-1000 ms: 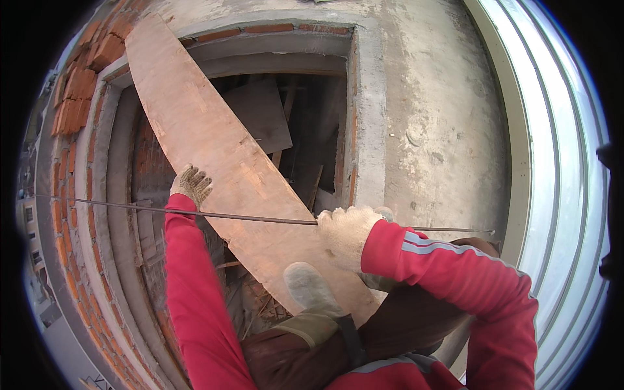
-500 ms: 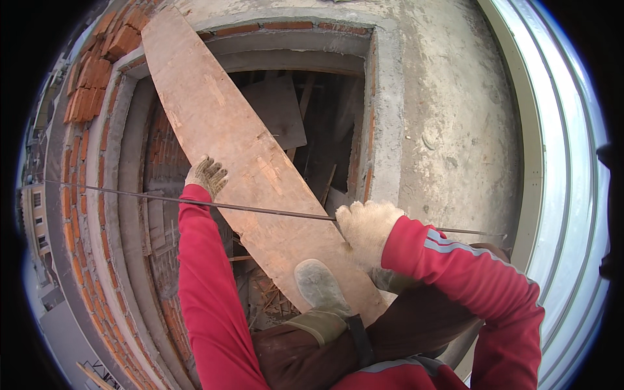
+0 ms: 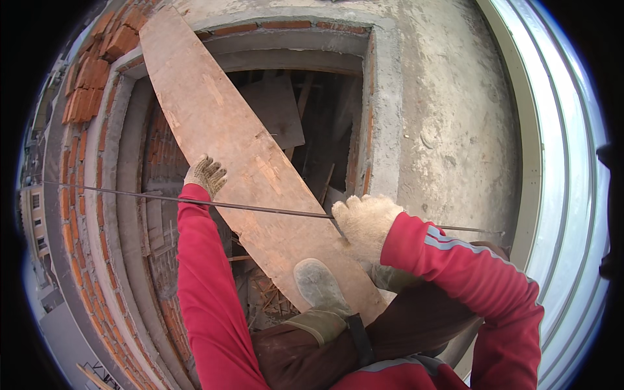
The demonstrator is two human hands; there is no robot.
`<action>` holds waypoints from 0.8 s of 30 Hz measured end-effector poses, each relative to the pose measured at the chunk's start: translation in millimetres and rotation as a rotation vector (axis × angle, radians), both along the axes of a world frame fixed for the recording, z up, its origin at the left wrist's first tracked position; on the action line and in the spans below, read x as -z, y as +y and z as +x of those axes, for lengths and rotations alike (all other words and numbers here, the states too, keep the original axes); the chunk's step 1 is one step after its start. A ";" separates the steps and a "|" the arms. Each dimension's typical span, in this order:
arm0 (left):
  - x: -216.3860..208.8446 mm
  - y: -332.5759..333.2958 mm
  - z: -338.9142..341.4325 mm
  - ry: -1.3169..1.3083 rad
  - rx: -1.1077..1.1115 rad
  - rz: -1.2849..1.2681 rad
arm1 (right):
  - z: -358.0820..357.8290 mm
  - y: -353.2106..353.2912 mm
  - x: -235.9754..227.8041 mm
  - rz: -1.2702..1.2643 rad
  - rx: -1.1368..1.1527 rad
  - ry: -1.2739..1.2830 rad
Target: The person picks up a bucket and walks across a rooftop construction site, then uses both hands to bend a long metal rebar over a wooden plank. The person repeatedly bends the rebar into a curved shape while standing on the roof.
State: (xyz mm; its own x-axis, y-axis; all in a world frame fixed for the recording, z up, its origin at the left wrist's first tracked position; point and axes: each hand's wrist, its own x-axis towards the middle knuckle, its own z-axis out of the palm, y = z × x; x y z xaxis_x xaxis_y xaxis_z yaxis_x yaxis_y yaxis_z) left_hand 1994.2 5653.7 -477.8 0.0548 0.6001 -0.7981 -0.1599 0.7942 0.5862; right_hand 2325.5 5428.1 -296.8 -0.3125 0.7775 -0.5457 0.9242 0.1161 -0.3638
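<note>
Left glove: we see dirty cream, with dark dots
Right glove: plain cream to our eyes
Rod: dark brown
Sleeves: red, pale grey stripes down the right one
Board: we find pinkish tan, with lighter orange patches
Boot at the board's near end: dusty grey-green
Bricks beside the board's far end: orange-red

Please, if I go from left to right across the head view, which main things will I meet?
Stacked bricks, left hand, grey board, right hand, ribbed panel.
</note>
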 end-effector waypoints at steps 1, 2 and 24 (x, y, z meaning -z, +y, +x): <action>1.1 0.3 -0.8 0.005 0.007 -0.005 | -0.3 -0.3 0.3 0.011 0.000 0.009; 2.6 0.8 -1.9 0.015 0.003 -0.008 | -0.7 -0.4 0.4 0.012 0.000 0.013; 16.0 3.8 -10.6 -0.003 -0.012 -0.014 | -6.9 3.3 -1.4 -0.125 -0.028 -0.027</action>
State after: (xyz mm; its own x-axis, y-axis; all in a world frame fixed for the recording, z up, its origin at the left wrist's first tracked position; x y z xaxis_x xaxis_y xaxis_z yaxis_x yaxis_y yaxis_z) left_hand 1983.6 5657.5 -493.8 0.0505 0.5895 -0.8062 -0.1713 0.8004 0.5745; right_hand 2318.6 5431.4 -295.4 -0.3166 0.6941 -0.6465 0.9310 0.0969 -0.3519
